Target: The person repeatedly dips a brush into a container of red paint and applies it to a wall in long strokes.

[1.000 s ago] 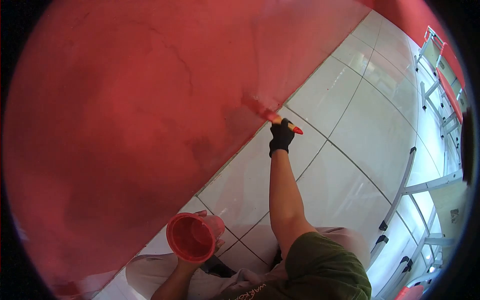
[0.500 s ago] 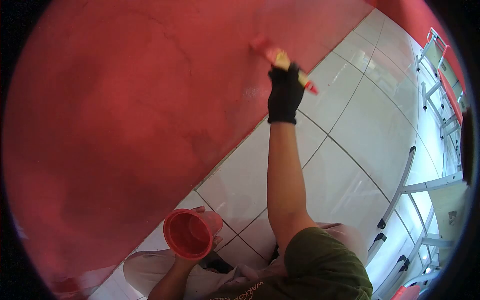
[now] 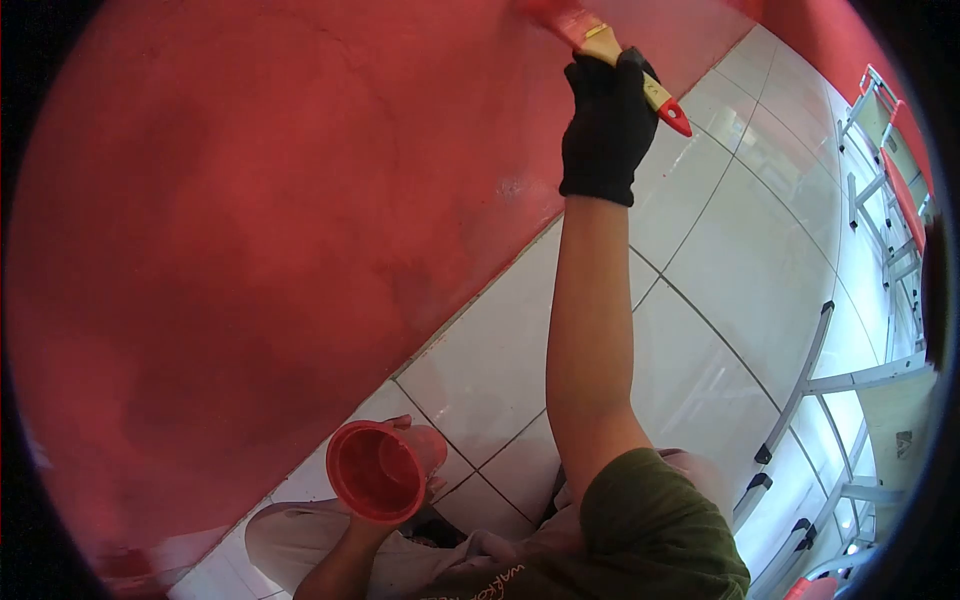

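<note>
My right hand (image 3: 608,125), in a black glove, grips the wooden handle of a paintbrush (image 3: 603,45). The brush's red bristles are against the red wall (image 3: 300,200) near the top of the view, and its red handle end points down to the right. At the lower left, my left hand (image 3: 437,487) is wrapped round a red plastic cup (image 3: 380,470), tilted so that its opening faces the camera. Red coats the cup's inside. Most of the left fingers are hidden behind the cup.
White floor tiles (image 3: 700,330) meet the wall along a diagonal edge. Metal-legged chairs (image 3: 865,375) with red parts stand along the right side. My legs (image 3: 300,545) are folded at the bottom, close to the wall.
My right hand and the brush have moved up and slightly right along the wall, with the arm stretched further. The left hand and cup have hardly moved.
</note>
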Demonstrator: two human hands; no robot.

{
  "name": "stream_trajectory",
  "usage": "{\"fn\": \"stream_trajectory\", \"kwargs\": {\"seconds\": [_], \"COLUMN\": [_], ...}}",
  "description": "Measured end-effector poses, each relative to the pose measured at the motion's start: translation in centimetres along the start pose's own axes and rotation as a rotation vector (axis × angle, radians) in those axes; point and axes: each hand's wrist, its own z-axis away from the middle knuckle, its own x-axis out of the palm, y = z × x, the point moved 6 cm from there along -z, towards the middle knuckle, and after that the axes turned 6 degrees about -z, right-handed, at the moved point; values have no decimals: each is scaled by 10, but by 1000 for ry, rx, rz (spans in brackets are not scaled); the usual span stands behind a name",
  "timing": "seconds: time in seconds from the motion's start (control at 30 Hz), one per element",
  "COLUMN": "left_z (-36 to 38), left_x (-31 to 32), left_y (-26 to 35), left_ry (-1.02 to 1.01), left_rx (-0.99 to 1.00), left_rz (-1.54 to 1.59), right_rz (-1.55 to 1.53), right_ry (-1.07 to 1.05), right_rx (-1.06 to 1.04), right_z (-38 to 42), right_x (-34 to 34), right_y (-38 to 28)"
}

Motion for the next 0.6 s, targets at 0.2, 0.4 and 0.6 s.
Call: {"fn": "stream_trajectory", "kwargs": {"seconds": [0.2,0.4,0.6], "left_z": [0,1,-2], "left_x": [2,-3,1], "left_y": [6,-1,0], "left_ry": [-13,27,20], "left_rx": [-125,-10,-41], "left_rz": [63,30,-1], "right_rz": [158,-25,-222], "right_ry": [253,244,157], "right_rx": [292,220,339], "right_z": [32,13,32], "right_x": [-99,-55,-38], "right_y": [65,9,48]}}
